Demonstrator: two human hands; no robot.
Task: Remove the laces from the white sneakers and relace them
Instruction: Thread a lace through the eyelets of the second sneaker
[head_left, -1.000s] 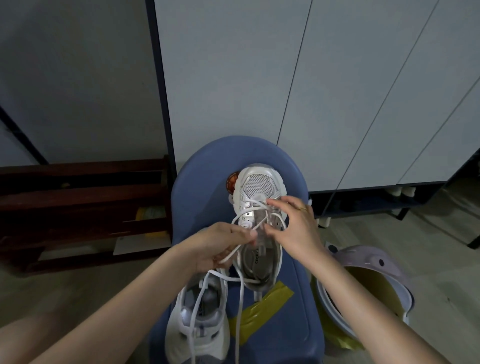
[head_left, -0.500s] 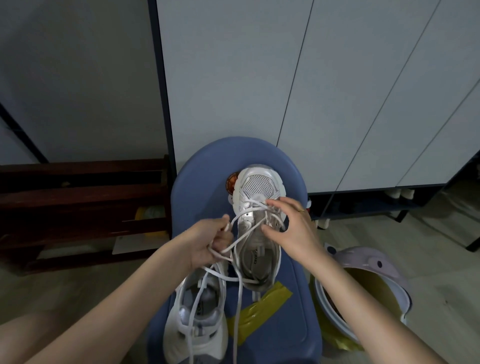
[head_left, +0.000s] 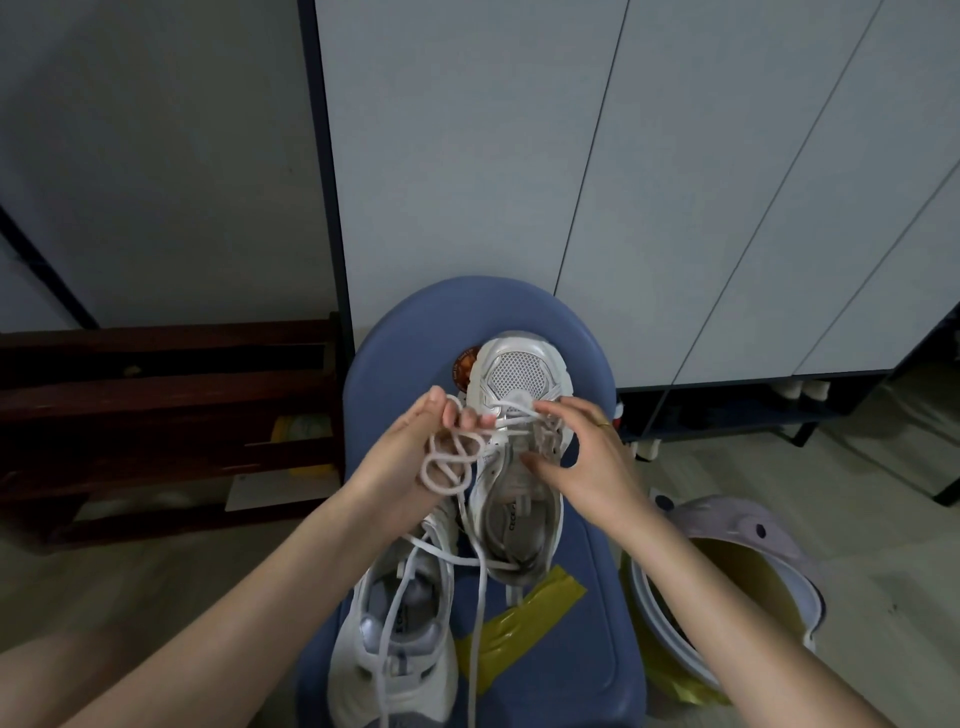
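Note:
Two white sneakers lie on a blue stool (head_left: 597, 597). The far sneaker (head_left: 519, 441) points away from me, its white lace (head_left: 449, 465) partly pulled out of the eyelets. My left hand (head_left: 415, 462) holds loops of that lace to the left of the shoe. My right hand (head_left: 582, 452) rests on the shoe's right side, fingers pinching the lace over the tongue. The near sneaker (head_left: 400, 639) lies at the stool's front left, with loose lace ends trailing across it.
A strip of yellow tape (head_left: 524, 618) sticks to the stool. A round tub with a yellow lining (head_left: 737, 582) stands on the floor to the right. A dark wooden rack (head_left: 166, 415) is on the left. White cabinet doors (head_left: 571, 182) rise behind.
My left hand has moved left and up, drawing more lace out of the far sneaker into loops. My right hand stayed on the shoe.

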